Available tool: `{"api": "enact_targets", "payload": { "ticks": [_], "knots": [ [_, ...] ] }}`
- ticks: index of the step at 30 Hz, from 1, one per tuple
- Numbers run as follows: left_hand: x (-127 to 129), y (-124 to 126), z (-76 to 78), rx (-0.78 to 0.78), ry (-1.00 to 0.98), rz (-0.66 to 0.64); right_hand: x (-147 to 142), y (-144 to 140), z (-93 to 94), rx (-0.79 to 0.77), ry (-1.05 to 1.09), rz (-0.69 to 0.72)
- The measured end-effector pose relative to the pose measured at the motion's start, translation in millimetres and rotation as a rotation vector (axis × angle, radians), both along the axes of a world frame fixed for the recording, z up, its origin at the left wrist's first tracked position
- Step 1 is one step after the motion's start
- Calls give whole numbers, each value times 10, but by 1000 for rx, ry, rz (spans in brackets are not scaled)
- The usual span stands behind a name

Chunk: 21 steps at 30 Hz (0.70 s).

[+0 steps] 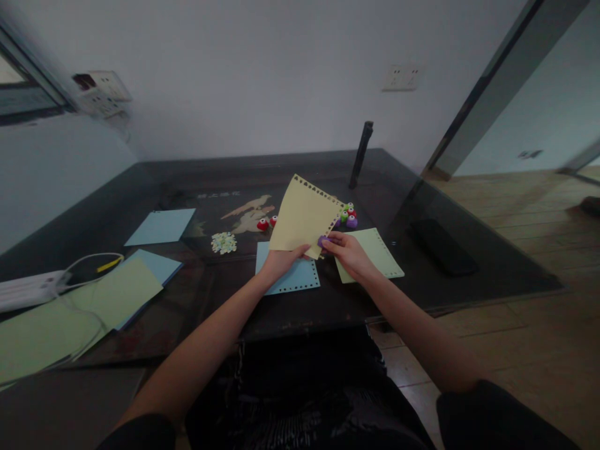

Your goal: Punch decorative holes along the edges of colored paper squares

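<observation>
A pale yellow sheet of paper (302, 215) is held up over the dark table, with rows of punched holes along its top and right edges. My left hand (284, 259) pinches its bottom edge. My right hand (349, 251) closes on a small purple craft punch (322, 241) at the sheet's lower right edge. Partly beneath lies a blue sheet (293, 278) with holes along its edges. To the right is a pale green sheet (375, 250), also punched. Behind the yellow sheet sit red punches (263, 224) and a cluster of green, red and purple punches (350, 221).
A pile of small paper cut-outs (224, 242) lies left of the hands. Farther left are a blue sheet (162, 226), stacked green paper (94, 306) and a white device with a cable (28, 289). A black flat object (443, 247) and an upright black post (360, 155) are on the right.
</observation>
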State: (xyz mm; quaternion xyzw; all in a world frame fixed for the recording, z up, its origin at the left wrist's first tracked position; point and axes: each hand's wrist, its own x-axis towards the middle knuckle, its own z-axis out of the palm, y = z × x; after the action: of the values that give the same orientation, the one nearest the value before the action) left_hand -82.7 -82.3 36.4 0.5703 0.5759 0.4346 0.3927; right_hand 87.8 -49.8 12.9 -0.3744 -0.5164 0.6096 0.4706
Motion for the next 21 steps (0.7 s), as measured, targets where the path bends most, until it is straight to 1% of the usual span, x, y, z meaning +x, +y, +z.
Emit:
{"api": "enact_targets", "payload": {
  "ticks": [9,15,21],
  "knots": [
    [32,-46,79,-33,13,28,-9,13,-13,47,11,-12],
    [37,-42,45,-19,49,11,-12,33,-36,65,9,-32],
    [34,-31,2,-18,108,0,-5,46,-19,65,9,-44]
  ]
}}
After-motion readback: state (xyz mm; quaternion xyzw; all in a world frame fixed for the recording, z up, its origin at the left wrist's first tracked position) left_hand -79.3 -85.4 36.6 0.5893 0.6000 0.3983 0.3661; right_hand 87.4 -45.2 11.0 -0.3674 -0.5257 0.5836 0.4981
